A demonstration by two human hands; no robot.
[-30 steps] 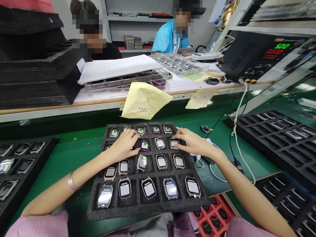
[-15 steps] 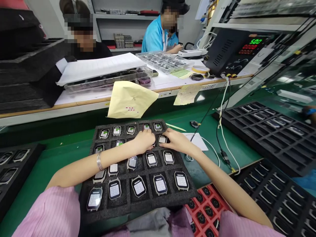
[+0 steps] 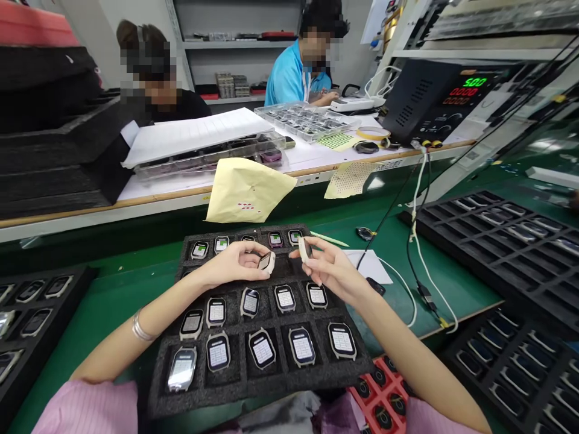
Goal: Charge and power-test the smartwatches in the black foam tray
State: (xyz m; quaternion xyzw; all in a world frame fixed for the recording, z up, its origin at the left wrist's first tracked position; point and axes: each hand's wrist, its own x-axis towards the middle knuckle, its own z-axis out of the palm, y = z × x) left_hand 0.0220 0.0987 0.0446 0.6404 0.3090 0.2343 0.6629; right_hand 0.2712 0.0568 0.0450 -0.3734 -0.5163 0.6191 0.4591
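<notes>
A black foam tray [image 3: 253,380] lies on the green bench in front of me, with several smartwatch bodies in its pockets, screens lit. My left hand [image 3: 233,264] is raised over the tray's second row and pinches one watch body [image 3: 266,261] on edge. Just to its right, my right hand [image 3: 323,268] holds another watch body [image 3: 304,249] between thumb and fingers. Two pockets under the hands look empty. A silver bangle sits on my left wrist.
More black trays of watch bodies lie at the left [image 3: 27,301] and right [image 3: 497,241]. A red tray [image 3: 384,392] sits at my lap. Cables [image 3: 420,241] run from a power supply [image 3: 434,96]. Two people sit beyond the raised shelf with clear trays [image 3: 307,120] and yellow sheets [image 3: 246,190].
Both hands pressed down on watches in the tray's second row, then each lifted one watch body out and now holds it above the tray. The view shifted slightly.
</notes>
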